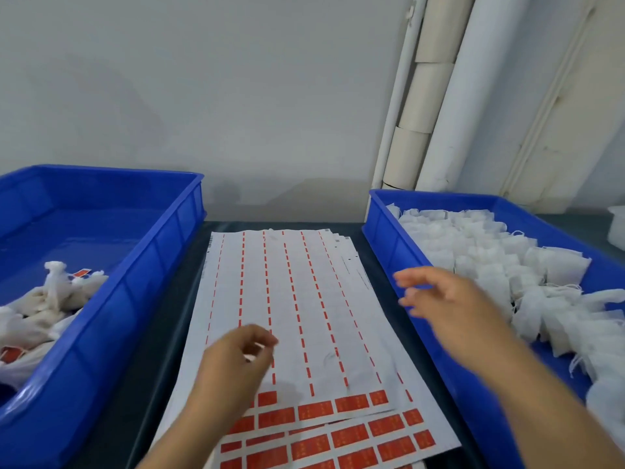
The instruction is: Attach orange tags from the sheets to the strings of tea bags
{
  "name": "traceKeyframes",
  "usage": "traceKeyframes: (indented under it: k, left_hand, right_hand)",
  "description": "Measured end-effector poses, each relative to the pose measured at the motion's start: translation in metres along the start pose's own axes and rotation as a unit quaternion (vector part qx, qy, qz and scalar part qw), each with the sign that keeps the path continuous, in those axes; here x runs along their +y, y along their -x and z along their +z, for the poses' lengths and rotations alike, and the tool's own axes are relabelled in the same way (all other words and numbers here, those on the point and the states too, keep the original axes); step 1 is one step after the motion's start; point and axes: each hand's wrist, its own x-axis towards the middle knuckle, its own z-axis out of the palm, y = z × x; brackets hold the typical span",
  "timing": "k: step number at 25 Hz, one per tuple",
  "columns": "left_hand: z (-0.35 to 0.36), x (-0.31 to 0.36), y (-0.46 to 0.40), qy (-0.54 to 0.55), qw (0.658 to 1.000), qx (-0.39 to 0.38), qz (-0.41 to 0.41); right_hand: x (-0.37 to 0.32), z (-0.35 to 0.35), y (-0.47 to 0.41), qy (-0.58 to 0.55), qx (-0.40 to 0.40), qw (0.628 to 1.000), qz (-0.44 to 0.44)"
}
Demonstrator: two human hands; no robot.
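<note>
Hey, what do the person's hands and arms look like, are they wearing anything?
Both hands, left and right, are bare: no gloves, and no rings, watch or bracelet visible. The forearms are uncovered too, with no sleeve in view. The right hand is motion-blurred, so fine detail is unclear.

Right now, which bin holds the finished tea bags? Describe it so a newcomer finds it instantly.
Start at the tag sheets lying in the middle of the dark table. Two blue bins flank them; take the left blue bin. It is mostly bare inside, with a small heap of white tea bags carrying orange tags, unlike the right blue bin, packed with untagged bags.

Soft even light; right hand (449, 299) motion-blurred, edges perhaps bowed.
</note>
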Motion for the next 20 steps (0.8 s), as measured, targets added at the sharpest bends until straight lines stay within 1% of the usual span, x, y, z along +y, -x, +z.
traceKeyframes:
  k: [1, 2, 3, 4, 5, 6, 7, 8, 9, 11, 14, 15, 18, 20]
  left_hand:
    - [0.009, 0.000, 0.003, -0.011, 1.000, -0.023, 0.000]
    - [0.015, 0.001, 0.007, -0.014, 0.999, -0.044, -0.001]
    - [0.020, 0.001, 0.009, -0.015, 0.998, -0.060, 0.001]
    - [0.023, 0.002, 0.010, -0.017, 0.997, -0.072, 0.008]
    - [0.026, 0.003, 0.010, -0.021, 0.996, -0.083, 0.013]
    - [0.028, 0.004, 0.011, -0.028, 0.995, -0.092, 0.017]
    - [0.030, 0.005, 0.011, -0.033, 0.994, -0.100, 0.021]
    - [0.032, 0.005, 0.011, -0.039, 0.993, -0.109, 0.023]
    - [0.034, 0.006, 0.011, -0.044, 0.992, -0.118, 0.022]
    - [0.037, 0.007, 0.011, -0.055, 0.989, -0.138, 0.017]
    - [0.043, 0.008, 0.013, -0.071, 0.984, -0.165, 0.019]
    - [0.044, 0.009, 0.015, -0.076, 0.982, -0.170, 0.022]
    - [0.045, 0.010, 0.016, -0.082, 0.981, -0.174, 0.029]
    - [0.045, 0.010, 0.017, -0.086, 0.980, -0.178, 0.032]
  right_hand:
    - [0.006, -0.021, -0.012, 0.064, 0.018, 0.998, 0.010]
    - [0.014, -0.039, -0.026, 0.162, 0.012, 0.986, 0.033]
    - [0.025, -0.055, -0.040, 0.274, -0.020, 0.959, 0.065]
    - [0.037, -0.067, -0.054, 0.372, -0.068, 0.921, 0.093]
    - [0.050, -0.073, -0.064, 0.439, -0.122, 0.883, 0.113]
    - [0.063, -0.075, -0.071, 0.472, -0.178, 0.854, 0.126]
    - [0.078, -0.074, -0.074, 0.483, -0.226, 0.835, 0.136]
    - [0.091, -0.070, -0.075, 0.479, -0.258, 0.827, 0.142]
    - [0.102, -0.066, -0.074, 0.463, -0.271, 0.832, 0.141]
    - [0.117, -0.058, -0.075, 0.403, -0.267, 0.865, 0.134]
    - [0.125, -0.053, -0.081, 0.328, -0.224, 0.906, 0.147]
    - [0.125, -0.054, -0.083, 0.327, -0.209, 0.910, 0.142]
    - [0.118, -0.060, -0.084, 0.360, -0.182, 0.905, 0.135]
    - [0.110, -0.068, -0.083, 0.344, -0.165, 0.914, 0.142]
